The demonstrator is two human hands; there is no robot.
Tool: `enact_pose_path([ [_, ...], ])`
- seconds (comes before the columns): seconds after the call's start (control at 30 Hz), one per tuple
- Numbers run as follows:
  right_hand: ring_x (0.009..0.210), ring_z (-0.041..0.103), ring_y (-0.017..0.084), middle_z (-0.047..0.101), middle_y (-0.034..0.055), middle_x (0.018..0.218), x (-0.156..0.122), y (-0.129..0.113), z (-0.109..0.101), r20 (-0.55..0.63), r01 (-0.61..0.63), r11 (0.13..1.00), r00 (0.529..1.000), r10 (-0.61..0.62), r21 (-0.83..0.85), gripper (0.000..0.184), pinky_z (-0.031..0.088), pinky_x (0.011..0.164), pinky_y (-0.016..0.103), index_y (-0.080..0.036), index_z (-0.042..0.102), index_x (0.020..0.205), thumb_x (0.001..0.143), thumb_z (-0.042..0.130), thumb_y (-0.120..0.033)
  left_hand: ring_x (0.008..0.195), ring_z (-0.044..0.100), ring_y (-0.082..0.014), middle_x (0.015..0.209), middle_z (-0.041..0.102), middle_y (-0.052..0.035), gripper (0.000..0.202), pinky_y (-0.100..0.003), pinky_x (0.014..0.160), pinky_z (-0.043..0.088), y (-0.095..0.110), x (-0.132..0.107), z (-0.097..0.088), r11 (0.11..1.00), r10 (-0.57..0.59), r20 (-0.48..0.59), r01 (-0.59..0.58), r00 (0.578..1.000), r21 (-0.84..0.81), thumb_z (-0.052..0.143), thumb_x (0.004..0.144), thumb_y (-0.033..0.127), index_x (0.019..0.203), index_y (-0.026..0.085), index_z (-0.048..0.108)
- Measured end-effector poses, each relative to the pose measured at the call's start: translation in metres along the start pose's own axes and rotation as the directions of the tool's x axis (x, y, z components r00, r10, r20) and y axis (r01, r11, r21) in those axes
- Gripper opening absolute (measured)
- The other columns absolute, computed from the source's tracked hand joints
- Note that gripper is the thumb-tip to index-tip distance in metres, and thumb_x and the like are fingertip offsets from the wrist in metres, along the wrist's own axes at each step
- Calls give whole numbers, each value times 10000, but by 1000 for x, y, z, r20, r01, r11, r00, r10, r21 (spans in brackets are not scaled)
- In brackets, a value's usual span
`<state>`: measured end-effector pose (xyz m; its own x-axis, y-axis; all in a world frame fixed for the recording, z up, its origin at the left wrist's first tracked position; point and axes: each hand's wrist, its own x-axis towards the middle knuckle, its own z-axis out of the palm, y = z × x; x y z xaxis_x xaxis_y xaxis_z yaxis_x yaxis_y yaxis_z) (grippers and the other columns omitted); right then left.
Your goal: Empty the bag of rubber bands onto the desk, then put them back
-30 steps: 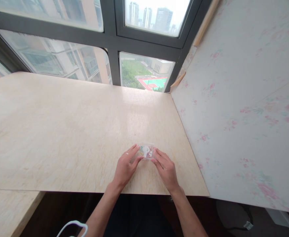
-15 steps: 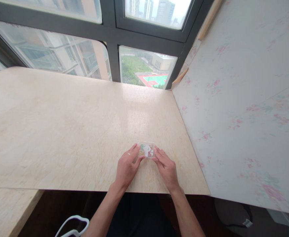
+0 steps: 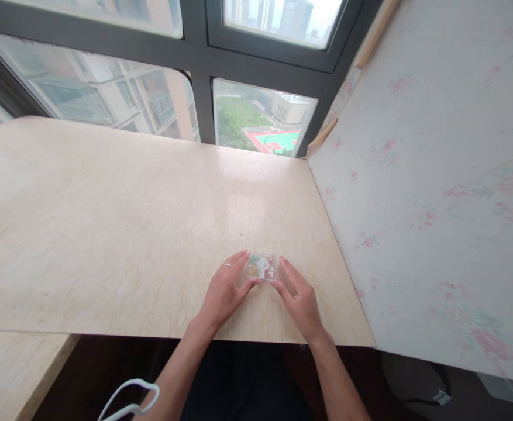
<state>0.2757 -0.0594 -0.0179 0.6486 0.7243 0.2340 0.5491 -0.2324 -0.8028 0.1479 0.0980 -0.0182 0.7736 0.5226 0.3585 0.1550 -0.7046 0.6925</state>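
Observation:
A small clear plastic box (image 3: 262,266) lies on the pale marbled countertop (image 3: 151,222). Through its lid I make out a white shape and little green, yellowish and reddish items in separate sections, too small to name. My left hand (image 3: 225,292), with a ring on one finger, grips the box's left side, fingers along the far left corner and thumb at the near edge. On the other side my right hand (image 3: 300,298) is open. Its fingers stand slightly off the right edge, while the thumb tip is by the near right corner.
A dark-framed window (image 3: 203,64) borders the counter's far side. To the right rises a wall with floral paper (image 3: 427,193). The counter's front edge runs below my wrists, and a white looped object (image 3: 137,386) shows at lower left.
My right fingers have come slightly away from the box's right side and spread from the thumb. My left hand stays at the box. The view has shifted a little.

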Motion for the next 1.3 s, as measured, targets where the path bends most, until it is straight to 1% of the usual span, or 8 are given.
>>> enact_pose_path([
  [0.13, 1378, 388, 240, 419, 95, 1482, 10, 0, -9, 51, -28, 999, 998, 29, -29, 673, 329, 1152, 489, -224, 386, 1470, 878, 621, -443, 1399, 313, -254, 1501, 344, -133, 675, -454, 1138, 317, -13, 14, -12, 997, 57, 202, -44, 978, -65, 619, 887, 449, 1455, 209, 343],
  [0.2, 1404, 342, 244, 366, 97, 1515, 16, 1, -13, 114, -13, 999, 993, 19, -50, 745, 305, 1162, 491, -236, 323, 1499, 862, 633, -470, 1430, 241, -251, 1527, 294, -132, 711, -458, 1158, 274, -19, 22, -16, 994, 88, 280, -64, 956, -91, 606, 897, 423, 1490, 213, 275],
  [0.3, 1397, 354, 250, 373, 104, 1511, 25, 3, -17, 199, 7, 998, 980, 4, -57, 751, 315, 1156, 490, -248, 313, 1503, 863, 628, -482, 1447, 185, -260, 1526, 299, -124, 684, -498, 1171, 210, -25, 32, -21, 992, 114, 364, -85, 924, -95, 563, 918, 340, 1507, 216, 237],
  [0.43, 1345, 434, 254, 466, 110, 1447, 31, 5, -19, 241, 36, 998, 970, -24, -48, 667, 351, 1134, 492, -242, 395, 1465, 877, 614, -470, 1438, 218, -253, 1503, 350, -103, 641, -515, 1185, 132, -25, 37, -24, 990, 137, 445, -107, 885, -92, 546, 919, 286, 1495, 232, 271],
  [0.73, 1377, 390, 230, 409, 77, 1491, 31, 3, -24, 274, 120, 991, 957, -100, -59, 630, 349, 1144, 476, -287, 326, 1499, 924, 563, -389, 1347, 388, -299, 1400, 479, -133, 612, -544, 1150, 234, -21, 37, -27, 988, 151, 401, -142, 903, -54, 656, 855, 361, 1409, 222, 436],
  [0.9, 1336, 448, 225, 475, 64, 1445, 32, 5, -25, 279, 92, 994, 957, -72, -60, 584, 372, 1131, 472, -291, 394, 1465, 918, 573, -390, 1284, 456, -291, 1363, 509, -135, 575, -547, 1150, 234, -11, 41, -30, 992, 126, 415, -127, 901, -25, 669, 839, 330, 1362, 200, 468],
  [1.07, 1314, 474, 235, 506, 81, 1416, 34, 7, -22, 249, 91, 995, 965, -77, -48, 584, 384, 1124, 467, -269, 438, 1443, 897, 606, -386, 1221, 517, -295, 1315, 551, -129, 541, -540, 1114, 303, -6, 42, -29, 991, 120, 388, -132, 914, 5, 668, 811, 262, 1321, 208, 498],
  [1.3, 1322, 464, 241, 508, 87, 1413, 36, 10, -22, 256, 69, 997, 965, -57, -35, 607, 364, 1134, 479, -271, 453, 1431, 870, 640, -403, 1296, 455, -328, 1445, 420, -153, 579, -525, 1055, 392, -10, 39, -21, 998, 12, 343, -31, 939, 53, 726, 735, 226, 1285, 202, 546],
])
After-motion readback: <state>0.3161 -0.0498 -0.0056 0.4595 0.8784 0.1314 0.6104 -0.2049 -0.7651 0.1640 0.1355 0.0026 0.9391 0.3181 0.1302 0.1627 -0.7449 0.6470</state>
